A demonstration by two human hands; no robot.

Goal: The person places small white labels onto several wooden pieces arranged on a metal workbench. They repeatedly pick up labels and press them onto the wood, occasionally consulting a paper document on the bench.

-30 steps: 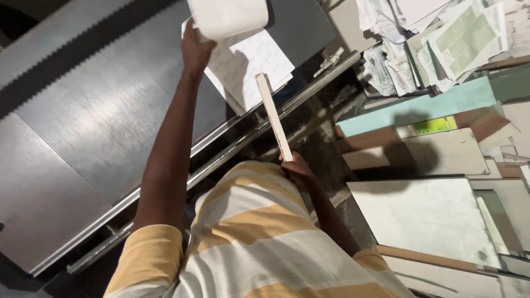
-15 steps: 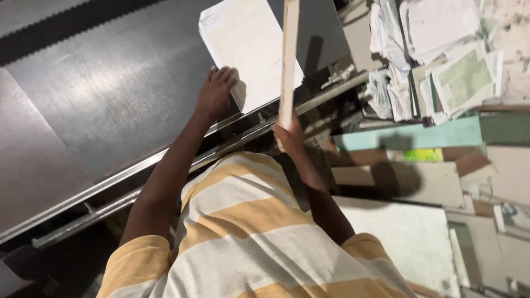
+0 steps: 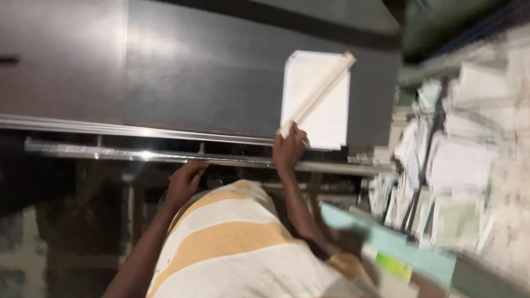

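Right hand point(image 3: 288, 150) grips the lower end of a pale wooden stick point(image 3: 317, 94), which lies diagonally across the white paper stack point(image 3: 326, 118) just above it. Left hand point(image 3: 185, 182), fingers loosely curled, rests below the metal rail point(image 3: 138, 155). Loose paper piles point(image 3: 452, 165) lie to the right.

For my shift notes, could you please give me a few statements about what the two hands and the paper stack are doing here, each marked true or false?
1. The right hand grips a pale wooden stick. True.
2. The stick lies diagonally over the white paper stack. True.
3. The left hand presses on the paper stack. False: it is down by the metal rail, away from the stack.
4. The paper stack rests on the floor. False: it lies on the dark grey machine table.
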